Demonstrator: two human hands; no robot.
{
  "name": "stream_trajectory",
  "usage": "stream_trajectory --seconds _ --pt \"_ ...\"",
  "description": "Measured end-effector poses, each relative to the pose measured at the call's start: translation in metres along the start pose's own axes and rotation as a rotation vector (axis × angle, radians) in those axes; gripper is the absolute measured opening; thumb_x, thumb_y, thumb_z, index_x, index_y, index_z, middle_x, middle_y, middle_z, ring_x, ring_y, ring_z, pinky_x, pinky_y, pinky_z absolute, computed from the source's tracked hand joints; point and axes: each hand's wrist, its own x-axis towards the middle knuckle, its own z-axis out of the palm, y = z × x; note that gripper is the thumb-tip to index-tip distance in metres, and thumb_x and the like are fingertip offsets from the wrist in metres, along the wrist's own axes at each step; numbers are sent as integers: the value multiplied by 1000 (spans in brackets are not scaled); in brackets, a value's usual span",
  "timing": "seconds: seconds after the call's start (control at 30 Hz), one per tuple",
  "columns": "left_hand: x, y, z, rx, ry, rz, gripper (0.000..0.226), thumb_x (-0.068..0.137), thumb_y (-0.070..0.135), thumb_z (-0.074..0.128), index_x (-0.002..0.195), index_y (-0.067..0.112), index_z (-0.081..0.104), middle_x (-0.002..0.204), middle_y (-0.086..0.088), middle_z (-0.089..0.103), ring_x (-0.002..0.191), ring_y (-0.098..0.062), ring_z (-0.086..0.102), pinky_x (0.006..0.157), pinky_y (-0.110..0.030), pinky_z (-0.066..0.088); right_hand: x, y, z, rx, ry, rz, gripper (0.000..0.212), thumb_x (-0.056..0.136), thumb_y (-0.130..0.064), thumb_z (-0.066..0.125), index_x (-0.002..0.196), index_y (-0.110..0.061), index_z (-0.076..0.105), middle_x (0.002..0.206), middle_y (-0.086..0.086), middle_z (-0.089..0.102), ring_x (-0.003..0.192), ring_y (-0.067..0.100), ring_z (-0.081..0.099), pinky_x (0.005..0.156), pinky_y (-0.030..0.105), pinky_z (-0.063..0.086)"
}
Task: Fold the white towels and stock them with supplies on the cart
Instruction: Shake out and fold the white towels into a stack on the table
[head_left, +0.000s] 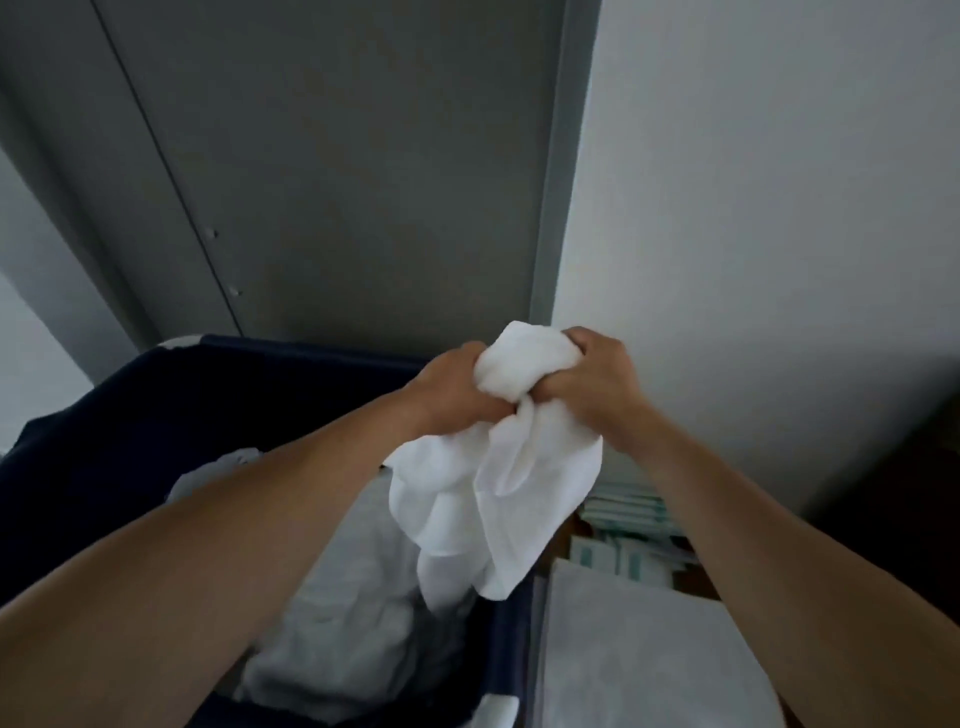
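Note:
A crumpled white towel (493, 488) hangs in the air in front of me. My left hand (452, 387) grips its top from the left. My right hand (597, 384) grips the same bunched top from the right, and the two hands almost touch. The towel's loose end droops down over a dark blue laundry bin (130, 426). More white linen (353, 613) lies piled inside that bin, below my left forearm.
A flat white folded cloth (639, 654) lies at the lower right. Behind it sit small white and green supply packets (623, 540). A grey door (337, 171) and a white wall (769, 208) stand close behind the bin.

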Motion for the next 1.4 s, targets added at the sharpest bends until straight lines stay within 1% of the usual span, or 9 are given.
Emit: stream_trajectory --seconds 0.2,0.33,0.53,0.7,0.8,0.93,1.13,1.27,1.4 --pt "-3 131 -21 -176 193 244 36 81 50 70 108 27 67 95 11 69 82 -2 63 62 -20 47 -60 -36 -129 135 153 -214 90 53 -54 84 134 -49 45 127 -19 57 107 -11 57 83 8 48" --pt "-1 174 -16 -468 171 220 34 86 42 70 108 16 68 96 -4 72 84 -21 70 64 -32 57 -106 -12 -174 -162 77 -18 127 53 -42 95 155 -38 19 153 -12 35 139 12 37 111 34 38" --pt "-13 193 41 -529 -16 234 30 81 47 67 97 23 71 92 -3 75 87 -26 72 79 -47 61 -148 40 -200 -191 293 235 23 85 -26 78 107 -19 73 98 1 74 98 25 70 86 41 57" --pt "-32 154 109 -320 -444 122 23 85 49 67 104 36 66 102 5 72 83 -11 69 66 -25 55 -160 57 -209 -219 348 192 9 94 -23 65 89 -18 72 92 6 72 93 29 68 84 44 53" --pt "-37 144 137 129 -652 72 76 77 49 74 144 26 46 134 5 59 117 -20 61 91 -42 57 -154 65 -214 -428 185 166 24 90 -19 66 69 -24 57 75 -4 59 82 23 58 68 33 42" --pt "-48 172 168 75 -639 194 130 65 52 87 158 35 -3 162 10 18 149 -22 22 120 -40 25 -148 79 -212 -629 -121 89 20 91 -26 70 77 -17 59 79 -2 57 78 15 53 56 19 34" --pt "-52 217 184 -293 -281 130 33 82 23 70 114 19 71 112 -4 72 101 -23 68 94 -41 55 -141 64 -250 -228 3 32 27 75 -29 86 97 -23 71 90 -6 71 83 11 66 73 26 53" --pt "-44 254 147 -551 3 -6 24 81 34 57 87 17 73 90 -6 74 84 -26 69 78 -38 55 -151 72 -283 -247 -122 122 66 66 -26 92 123 -25 58 110 -3 68 100 15 66 87 31 55" --pt "-34 276 123 -718 98 -40 29 90 48 51 85 24 67 89 0 71 86 -22 66 68 -33 51 -155 84 -282 -206 -170 173 51 75 -19 82 123 -18 63 116 -2 69 104 18 65 93 37 54"
